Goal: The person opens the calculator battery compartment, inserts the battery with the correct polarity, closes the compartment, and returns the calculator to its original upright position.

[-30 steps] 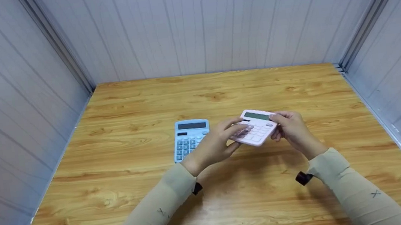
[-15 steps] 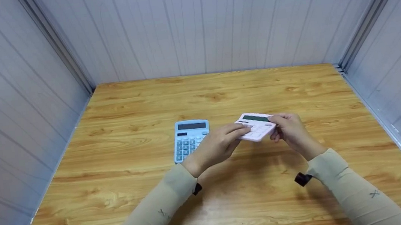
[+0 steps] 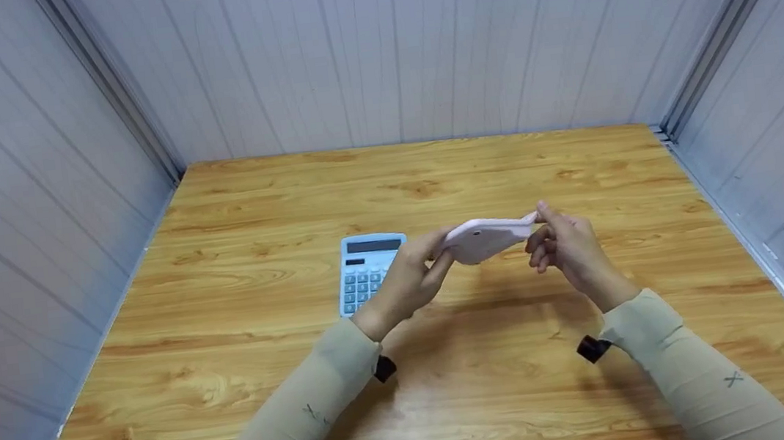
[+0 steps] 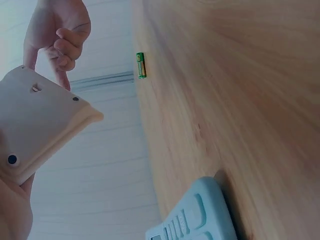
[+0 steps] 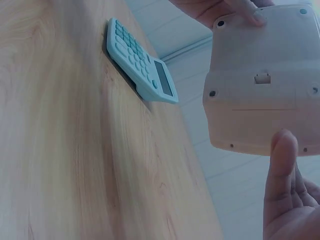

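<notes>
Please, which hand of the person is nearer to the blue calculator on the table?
Left. In the head view, the left hand hides part of the blue calculator; the right hand is farther right, by the right end of the pink calculator.

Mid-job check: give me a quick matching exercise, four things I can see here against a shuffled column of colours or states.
1. Pink calculator
2. Blue calculator
3. Battery
4. Table

A. Resting face up
B. Wood-grained
C. Held in the air
D. Mostly green

Pairs: 1-C, 2-A, 3-D, 4-B
</notes>
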A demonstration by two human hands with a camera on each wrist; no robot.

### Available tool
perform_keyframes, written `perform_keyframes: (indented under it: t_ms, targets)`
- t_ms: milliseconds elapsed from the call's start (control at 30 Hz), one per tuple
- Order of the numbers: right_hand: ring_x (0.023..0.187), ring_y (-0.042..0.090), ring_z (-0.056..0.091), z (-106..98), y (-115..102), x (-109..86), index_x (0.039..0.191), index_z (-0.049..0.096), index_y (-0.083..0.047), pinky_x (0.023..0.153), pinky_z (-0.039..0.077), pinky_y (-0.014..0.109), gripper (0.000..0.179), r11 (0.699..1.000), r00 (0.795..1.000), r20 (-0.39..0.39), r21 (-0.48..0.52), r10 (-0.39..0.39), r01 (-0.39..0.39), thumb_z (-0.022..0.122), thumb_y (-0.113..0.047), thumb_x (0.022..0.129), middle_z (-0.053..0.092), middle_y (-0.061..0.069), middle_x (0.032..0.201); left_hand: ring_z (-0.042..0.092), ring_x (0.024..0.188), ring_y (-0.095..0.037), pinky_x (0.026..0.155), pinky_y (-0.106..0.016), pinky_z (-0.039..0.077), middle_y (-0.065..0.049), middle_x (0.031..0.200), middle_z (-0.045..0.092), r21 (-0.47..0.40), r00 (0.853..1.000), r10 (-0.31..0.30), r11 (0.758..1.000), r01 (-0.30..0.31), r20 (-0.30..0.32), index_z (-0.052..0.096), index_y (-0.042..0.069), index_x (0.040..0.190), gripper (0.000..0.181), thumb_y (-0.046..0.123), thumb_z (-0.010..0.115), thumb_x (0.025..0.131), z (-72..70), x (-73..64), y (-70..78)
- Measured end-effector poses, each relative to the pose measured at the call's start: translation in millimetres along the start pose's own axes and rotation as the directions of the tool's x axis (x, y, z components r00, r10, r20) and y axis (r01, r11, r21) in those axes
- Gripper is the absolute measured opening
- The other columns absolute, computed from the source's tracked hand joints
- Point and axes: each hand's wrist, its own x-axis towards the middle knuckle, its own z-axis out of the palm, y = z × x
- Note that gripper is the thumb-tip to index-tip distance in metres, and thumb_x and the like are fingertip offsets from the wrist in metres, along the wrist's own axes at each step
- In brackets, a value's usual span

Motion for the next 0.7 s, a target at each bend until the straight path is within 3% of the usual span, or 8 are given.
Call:
perform_keyframes:
  t_ms: [100,200,333,500,700]
  targets:
    - [0.054,0.010,0.064,1,0,-0.1,0.100,0.067,-0.011,0.049,0.056,0.022,0.032,0.999,0.999,-0.014,0.015,-0.028,0.029,0.050,-0.034,0.116,0.068,0.000,0.069,0.076,0.120,-0.031,0.092,-0.038,0.067,-0.021,0.133,0.075,-0.108,0.995,-0.090,0.990,0.087,-0.031,0.065,-0.002,0.142,0.033,0.004,0.060,0.110,0.9,-0.2,-0.9]
    - [0.062,0.010,0.065,2,0,0.2,0.100,0.068,-0.010,0.054,0.058,0.022,0.028,0.997,0.998,-0.033,0.037,-0.062,0.063,0.053,-0.029,0.115,0.069,-0.001,0.075,0.076,0.123,-0.032,0.097,-0.039,0.066,-0.022,0.134,0.075,-0.221,0.982,-0.183,0.961,0.167,-0.052,0.065,-0.003,0.142,0.034,0.006,0.060,0.111,1.3,0.6,-0.1]
    - [0.072,0.011,0.066,5,0,0.5,0.101,0.069,-0.010,0.063,0.060,0.023,0.020,0.992,0.993,-0.056,0.054,-0.109,0.112,0.057,-0.021,0.113,0.069,0.000,0.084,0.075,0.123,-0.034,0.101,-0.041,0.065,-0.023,0.132,0.075,-0.343,0.952,-0.298,0.903,0.258,-0.068,0.064,-0.004,0.142,0.034,0.007,0.060,0.110,2.0,1.7,-0.2]
    - [0.085,0.013,0.069,10,0,-2.2,0.113,0.071,-0.007,0.075,0.064,0.025,0.011,0.985,0.983,-0.070,0.015,-0.170,0.171,0.061,-0.010,0.109,0.072,0.000,0.096,0.077,0.117,-0.034,0.097,-0.043,0.066,-0.025,0.127,0.076,-0.432,0.916,-0.393,0.842,0.323,-0.080,0.064,-0.005,0.142,0.035,0.007,0.060,0.109,1.9,2.0,-2.1]
    - [0.098,0.011,0.073,16,2,-5.7,0.131,0.065,0.006,0.085,0.065,0.024,0.030,0.961,0.967,-0.053,-0.135,-0.249,0.240,0.070,0.001,0.102,0.073,-0.005,0.109,0.077,0.111,-0.027,0.095,-0.042,0.067,-0.027,0.124,0.076,-0.524,0.869,-0.488,0.762,0.380,-0.080,0.062,-0.007,0.145,0.039,0.008,0.060,0.109,0.9,2.6,-2.9]
